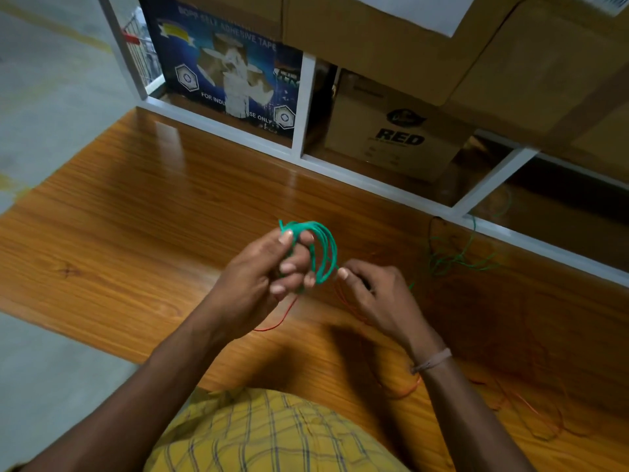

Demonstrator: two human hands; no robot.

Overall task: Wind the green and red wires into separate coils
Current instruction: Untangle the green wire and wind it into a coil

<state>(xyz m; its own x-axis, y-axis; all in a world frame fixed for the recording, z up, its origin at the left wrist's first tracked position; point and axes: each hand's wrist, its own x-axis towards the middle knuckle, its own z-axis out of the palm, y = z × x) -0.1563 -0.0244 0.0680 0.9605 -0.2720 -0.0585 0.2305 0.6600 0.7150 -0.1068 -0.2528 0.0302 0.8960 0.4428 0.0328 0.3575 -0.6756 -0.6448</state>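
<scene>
My left hand (269, 274) grips a small coil of green wire (323, 253), with the loops wound round its fingers above the wooden table (143, 206). My right hand (371, 291) sits just right of the coil and pinches the green strand where it leaves the loops. The loose rest of the green wire (456, 260) lies tangled on the table to the right, near the shelf. A thin red wire (282, 318) hangs below my left hand, and more red wire (531, 410) sprawls over the table at the lower right.
A white shelf frame (303, 107) borders the table's far side. It holds a blue adhesive-tape box (218, 69) and cardboard boxes, one marked RED (398, 134). Grey floor (44, 97) lies to the left.
</scene>
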